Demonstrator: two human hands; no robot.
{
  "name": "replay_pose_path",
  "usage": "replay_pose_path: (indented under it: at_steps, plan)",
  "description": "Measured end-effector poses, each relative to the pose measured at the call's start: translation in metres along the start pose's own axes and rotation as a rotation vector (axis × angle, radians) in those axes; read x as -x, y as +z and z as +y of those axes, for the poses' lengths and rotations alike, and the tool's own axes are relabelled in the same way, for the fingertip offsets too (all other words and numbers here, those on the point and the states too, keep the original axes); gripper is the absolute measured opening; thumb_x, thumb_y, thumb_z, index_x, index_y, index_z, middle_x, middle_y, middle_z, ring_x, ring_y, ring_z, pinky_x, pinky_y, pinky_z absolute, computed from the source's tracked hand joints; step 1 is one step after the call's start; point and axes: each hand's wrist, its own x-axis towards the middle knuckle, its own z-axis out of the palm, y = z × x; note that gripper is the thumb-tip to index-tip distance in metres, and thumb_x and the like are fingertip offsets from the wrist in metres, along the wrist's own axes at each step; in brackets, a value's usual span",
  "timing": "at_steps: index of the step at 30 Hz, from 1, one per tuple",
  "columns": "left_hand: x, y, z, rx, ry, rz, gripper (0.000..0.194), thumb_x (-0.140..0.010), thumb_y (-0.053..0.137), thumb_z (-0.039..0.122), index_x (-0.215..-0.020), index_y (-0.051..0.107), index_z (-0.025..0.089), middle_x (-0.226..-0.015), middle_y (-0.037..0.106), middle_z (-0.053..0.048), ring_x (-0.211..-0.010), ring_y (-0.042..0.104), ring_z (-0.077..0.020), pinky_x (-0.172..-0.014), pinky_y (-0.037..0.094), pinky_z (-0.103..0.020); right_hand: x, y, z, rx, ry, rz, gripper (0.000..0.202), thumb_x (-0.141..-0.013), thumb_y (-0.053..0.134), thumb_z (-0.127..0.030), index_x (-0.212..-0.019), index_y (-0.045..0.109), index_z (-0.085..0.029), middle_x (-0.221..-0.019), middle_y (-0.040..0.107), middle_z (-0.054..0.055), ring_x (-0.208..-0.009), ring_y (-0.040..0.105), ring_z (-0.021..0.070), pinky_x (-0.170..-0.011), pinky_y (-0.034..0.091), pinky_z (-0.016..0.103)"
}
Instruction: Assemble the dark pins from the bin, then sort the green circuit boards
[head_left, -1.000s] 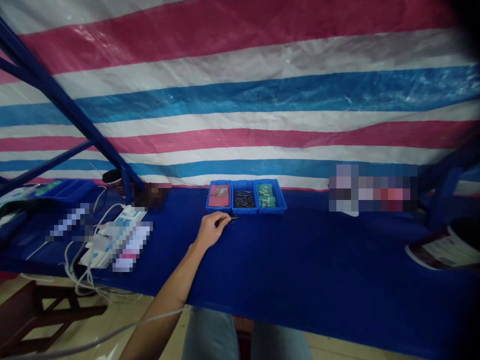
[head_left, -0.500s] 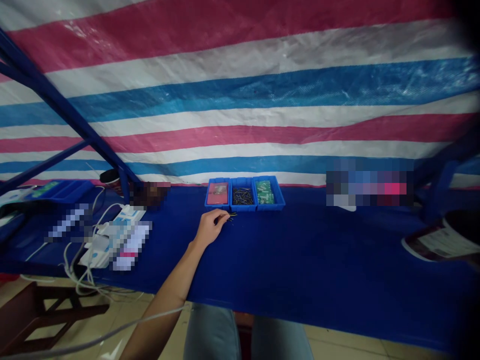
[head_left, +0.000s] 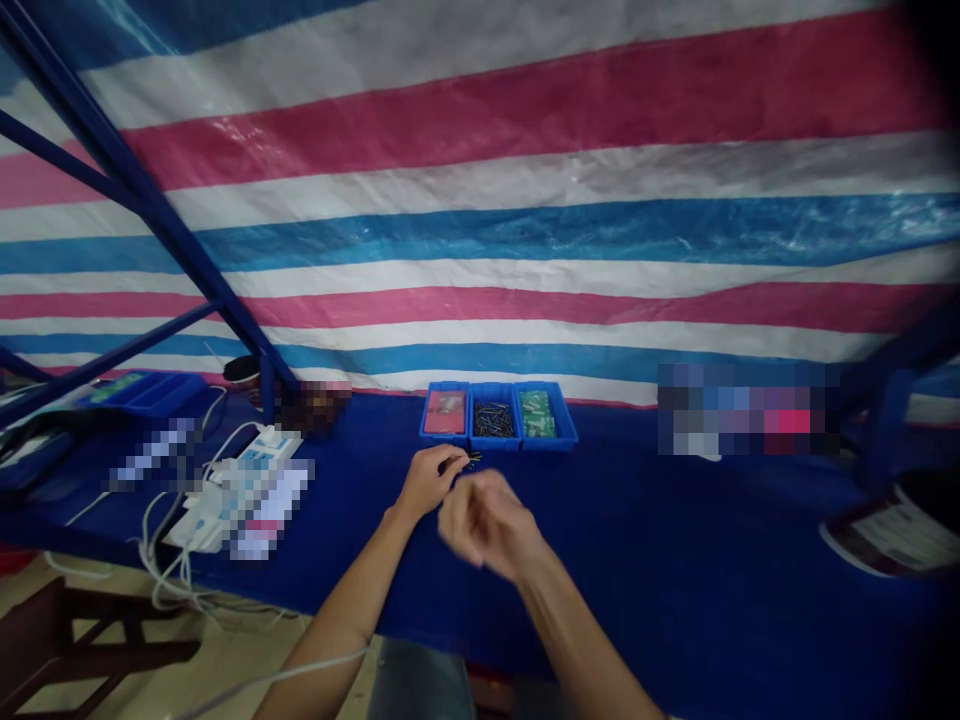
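Note:
Three joined blue bins stand at the back of the blue table (head_left: 630, 570). The left bin (head_left: 445, 412) holds pink pieces, the middle bin (head_left: 493, 420) many small dark parts, the right bin (head_left: 537, 414) green pieces. Just in front of them, my left hand (head_left: 431, 478) is closed at the fingertips, beside a few small dark and yellowish parts (head_left: 474, 458) on the table. Whether it pinches one is too small to tell. Close by on the right, my right hand (head_left: 487, 522) is raised over the table with curled fingers, blurred by motion; its fingertips are unclear.
At the left lie a white power strip (head_left: 236, 485) with cables and another blue tray (head_left: 154, 393). A brown stool (head_left: 112, 640) stands below. A dark round container (head_left: 896, 525) is at the right edge. Behind hangs a striped sheet (head_left: 525, 230).
My right hand has come into view from below and is now beside my left hand. My left hand has stayed by the small parts. The view has tilted slightly up.

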Motion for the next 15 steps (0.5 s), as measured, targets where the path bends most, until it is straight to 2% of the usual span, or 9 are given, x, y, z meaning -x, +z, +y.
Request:
replay_pose_path:
  at_steps: [2,3,4,6,9,15]
  plan:
    - [0.000,-0.001,-0.001,0.014,0.013,-0.003,0.023,-0.094,0.055,0.030,-0.094,0.073,0.016,-0.085,0.072,-0.005,-0.073,0.064,-0.0164,-0.069,0.047,-0.025,-0.009,-0.020,0.001,0.359,-0.069,0.154,0.042,-0.095,0.056,-0.050,-0.072,0.063,-0.016,-0.060,0.053,0.000,-0.053,0.046,0.0112,-0.052,0.037,0.024]
    - [0.000,-0.001,-0.002,0.012,0.021,0.006,0.022,-0.094,0.055,0.029,-0.094,0.073,0.016,-0.085,0.072,-0.006,-0.074,0.064,-0.0166,-0.069,0.047,-0.026,-0.013,-0.030,0.003,0.576,-0.103,0.225,0.039,-0.094,0.058,-0.048,-0.071,0.063,-0.017,-0.060,0.052,-0.001,-0.053,0.045,0.0116,-0.053,0.035,0.025]
    - [0.000,-0.001,-0.003,0.006,0.025,0.017,0.021,-0.093,0.055,0.028,-0.093,0.073,0.016,-0.085,0.072,-0.006,-0.073,0.064,-0.0164,-0.070,0.047,-0.026,-0.016,-0.039,0.006,0.796,-0.126,0.263,0.033,-0.092,0.061,-0.046,-0.074,0.065,-0.019,-0.064,0.054,0.000,-0.057,0.047,0.0127,-0.056,0.036,0.025]
    - [-0.001,0.000,-0.005,-0.002,0.034,0.021,0.019,-0.093,0.057,0.026,-0.092,0.073,0.016,-0.083,0.070,-0.006,-0.072,0.063,-0.0158,-0.070,0.047,-0.026,-0.018,-0.053,0.014,0.995,-0.142,0.295,0.022,-0.094,0.058,-0.039,-0.088,0.068,-0.021,-0.071,0.058,0.000,-0.061,0.050,0.0141,-0.059,0.037,0.025]
    - [-0.002,0.001,-0.006,0.005,0.057,-0.010,0.018,-0.093,0.057,0.024,-0.089,0.073,0.016,-0.081,0.068,-0.006,-0.072,0.062,-0.0156,-0.070,0.046,-0.026,-0.016,-0.057,0.027,1.090,-0.149,0.317,0.015,-0.096,0.054,-0.031,-0.099,0.066,-0.023,-0.081,0.060,0.001,-0.066,0.054,0.0152,-0.062,0.041,0.025]
    - [-0.001,0.002,-0.007,-0.006,0.065,-0.044,0.017,-0.093,0.056,0.022,-0.090,0.071,0.016,-0.080,0.066,-0.006,-0.070,0.060,-0.0153,-0.068,0.046,-0.026,-0.010,-0.046,0.045,1.121,-0.139,0.350,0.017,-0.097,0.048,-0.024,-0.102,0.064,-0.025,-0.093,0.060,0.003,-0.075,0.058,0.0168,-0.067,0.044,0.026]
